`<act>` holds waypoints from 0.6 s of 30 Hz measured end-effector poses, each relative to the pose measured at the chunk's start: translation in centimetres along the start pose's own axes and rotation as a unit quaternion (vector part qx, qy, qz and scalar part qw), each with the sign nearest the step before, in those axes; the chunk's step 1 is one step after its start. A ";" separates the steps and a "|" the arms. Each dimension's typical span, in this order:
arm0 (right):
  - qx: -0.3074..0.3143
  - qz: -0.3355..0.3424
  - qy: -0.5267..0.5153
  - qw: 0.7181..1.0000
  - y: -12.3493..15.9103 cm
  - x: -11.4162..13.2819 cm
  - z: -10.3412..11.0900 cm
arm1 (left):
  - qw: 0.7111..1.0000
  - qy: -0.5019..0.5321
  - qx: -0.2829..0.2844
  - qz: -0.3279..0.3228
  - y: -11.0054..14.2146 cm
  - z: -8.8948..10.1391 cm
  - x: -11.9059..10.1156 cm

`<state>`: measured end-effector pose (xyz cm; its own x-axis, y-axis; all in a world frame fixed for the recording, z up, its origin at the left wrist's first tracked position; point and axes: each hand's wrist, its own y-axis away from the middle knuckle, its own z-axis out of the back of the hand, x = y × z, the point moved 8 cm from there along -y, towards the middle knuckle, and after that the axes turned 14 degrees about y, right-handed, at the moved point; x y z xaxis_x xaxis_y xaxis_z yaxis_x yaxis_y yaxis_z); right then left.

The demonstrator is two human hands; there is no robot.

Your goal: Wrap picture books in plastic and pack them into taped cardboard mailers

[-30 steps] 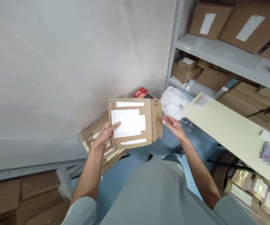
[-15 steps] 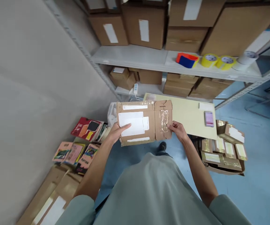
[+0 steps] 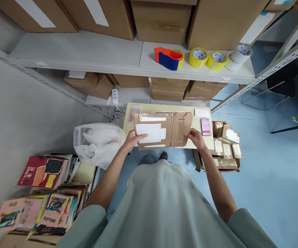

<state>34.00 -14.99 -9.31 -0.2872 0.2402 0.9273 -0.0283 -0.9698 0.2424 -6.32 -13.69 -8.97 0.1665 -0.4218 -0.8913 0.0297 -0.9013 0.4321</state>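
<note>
A flattened cardboard box [image 3: 168,137] with white labels is held up in front of me, over the near part of a pale yellow table [image 3: 203,142]. My left hand [image 3: 135,138] grips its left edge, thumb lying across the large white label. At the right edge, my right hand [image 3: 195,137] pinches the flap beside a strip of clear tape. The fingers behind the cardboard are hidden. A phone with a pink screen [image 3: 205,126] lies on the table, just right of my right hand.
Above the table a grey shelf [image 3: 86,51] carries a tape dispenser [image 3: 168,59], yellow tape rolls [image 3: 198,57] and large boxes. A carton of small boxes [image 3: 227,163] stands on the floor at right. Left are a white plastic bag [image 3: 97,143] and stacked books [image 3: 44,172].
My view has shifted toward the left and closer to the table and shelf. The cardboard stays in both hands and now lies more over the table.
</note>
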 end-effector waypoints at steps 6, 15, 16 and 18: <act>-0.036 -0.044 0.088 0.995 -2.2 -3.5 0.7 | 0.996 -0.077 0.052 0.005 -6.0 -1.1 1.1; -0.115 -0.115 0.231 0.959 -3.1 -6.2 1.2 | 0.974 -0.157 0.158 -0.035 -11.6 -3.7 2.8; -0.115 -0.109 0.231 0.960 -3.2 -6.3 1.0 | 0.973 -0.158 0.167 -0.038 -11.8 -4.0 2.9; -0.117 -0.095 0.221 0.963 -3.3 -6.3 0.6 | 0.971 -0.160 0.171 -0.043 -12.2 -4.2 3.1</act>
<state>36.52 -13.33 -15.79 -0.6336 0.4234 0.6476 -0.3216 -0.9054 0.2772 -2.03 -3.57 -16.48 -0.1395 -0.3029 -0.9428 -0.3083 -0.8915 0.3320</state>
